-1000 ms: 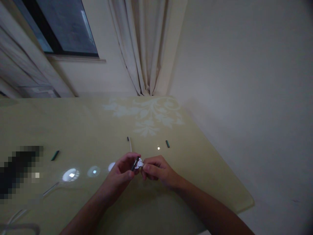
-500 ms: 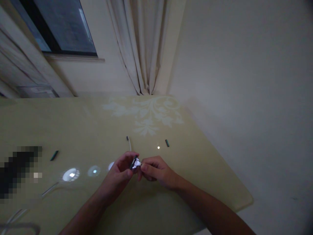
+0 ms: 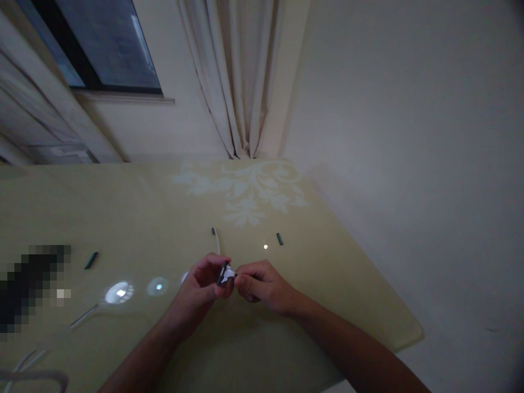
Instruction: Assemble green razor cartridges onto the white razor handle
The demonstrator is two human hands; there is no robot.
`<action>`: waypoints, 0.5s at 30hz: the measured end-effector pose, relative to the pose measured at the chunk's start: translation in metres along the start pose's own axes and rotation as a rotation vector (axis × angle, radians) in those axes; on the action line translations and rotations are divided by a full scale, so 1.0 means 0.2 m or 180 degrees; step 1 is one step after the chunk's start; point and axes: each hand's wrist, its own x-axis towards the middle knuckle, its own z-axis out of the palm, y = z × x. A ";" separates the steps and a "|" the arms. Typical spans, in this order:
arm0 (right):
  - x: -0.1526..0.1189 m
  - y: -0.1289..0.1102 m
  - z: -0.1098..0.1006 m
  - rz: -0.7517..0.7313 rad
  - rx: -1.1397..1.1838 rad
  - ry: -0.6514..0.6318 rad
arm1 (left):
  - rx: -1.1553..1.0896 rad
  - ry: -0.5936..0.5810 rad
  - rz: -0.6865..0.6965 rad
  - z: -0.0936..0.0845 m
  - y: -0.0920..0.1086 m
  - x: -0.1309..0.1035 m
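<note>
In the head view, a small razor [image 3: 227,274] with a dark, narrow head and a shiny silver neck is held between my two hands above the table. The fingers and thumb of my left hand [image 3: 200,284] pinch its dark head at both ends. From the other side, my right hand [image 3: 264,281] grips the neck end between thumb and forefinger, hiding whatever lies beyond. Just behind my left hand lies a slim white stick with a dark tip [image 3: 216,240], partly covered by the fingers. A small dark razor cartridge [image 3: 279,239] rests beyond my right hand.
Another dark green-black cartridge [image 3: 90,260] is on the glossy table [image 3: 344,284] to the left. A blurred-out dark object [image 3: 28,289] sits at the left edge, with pale cables or rods [image 3: 36,374] below it. A wall [image 3: 409,164] borders the table's right side.
The razor's head has turned slightly and shifted a little to the left. My left fingers have closed in slightly around it; the things on the table stay where they were.
</note>
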 end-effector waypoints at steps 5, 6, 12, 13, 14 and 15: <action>-0.01 -0.01 0.00 0.0014 -0.0148 0.0035 | 0.0203 0.0146 0.0036 -0.02 0.01 0.00; -0.01 -0.01 0.00 0.0015 -0.0138 0.0033 | 0.0222 0.0156 0.0050 -0.02 0.02 0.00; -0.01 0.00 -0.01 0.0036 -0.0181 0.0003 | 0.0328 0.0090 0.0176 -0.03 0.03 0.00; -0.01 0.00 -0.01 0.0039 -0.0201 0.0008 | 0.0351 0.0075 0.0186 -0.03 0.03 0.00; -0.01 0.00 -0.01 0.0049 -0.0213 0.0017 | 0.0366 0.0081 0.0192 -0.03 0.03 0.00; -0.01 -0.01 -0.01 0.0064 -0.0225 0.0028 | 0.0374 0.0098 0.0195 -0.03 0.03 0.00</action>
